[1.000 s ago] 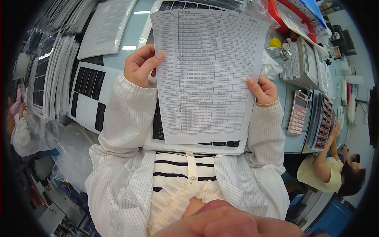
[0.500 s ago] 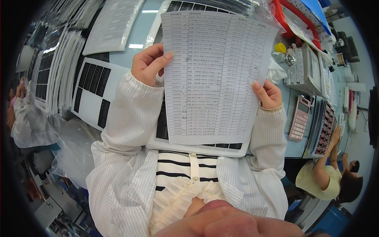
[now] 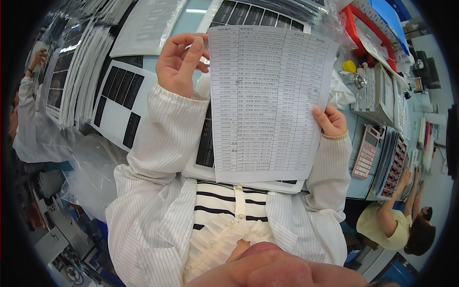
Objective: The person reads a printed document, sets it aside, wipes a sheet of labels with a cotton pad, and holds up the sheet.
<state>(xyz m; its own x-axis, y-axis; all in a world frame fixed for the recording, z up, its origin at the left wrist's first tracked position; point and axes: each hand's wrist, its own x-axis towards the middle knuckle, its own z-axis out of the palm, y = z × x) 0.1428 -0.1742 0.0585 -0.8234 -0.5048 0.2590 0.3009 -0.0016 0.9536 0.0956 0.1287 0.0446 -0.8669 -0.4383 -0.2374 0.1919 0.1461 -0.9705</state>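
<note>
It is a busy workroom, and the person sits close to a pale blue table (image 3: 191,21) covered with much paper. In front of the chest, between the two hands, is a printed table sheet (image 3: 267,105) with many rows and some pen marks. The right hand (image 3: 330,120) pinches its right edge, with the thumb on the front side. The left hand (image 3: 181,67) is half-curled and loose, just beside the left edge; I cannot tell whether a fingertip touches the paper.

Below the printed sheet lies a stack of white sheets with black panels (image 3: 205,146). Beyond the hands is another panel sheet (image 3: 260,16). To the left of the left hand lies a similar white sheet (image 3: 117,105), then a thick bundle of sheets (image 3: 88,79); a plastic-wrapped pack (image 3: 148,28) is farther ahead.

Near the right hand is a crumpled white tissue (image 3: 340,93); nearer to the body is a pink calculator (image 3: 366,153). Farther ahead on that side stands a red bin (image 3: 354,33). Well to the right, a co-worker in a pale yellow top (image 3: 382,227) works at the table; far to the left, another person's hand (image 3: 38,60) is raised.
</note>
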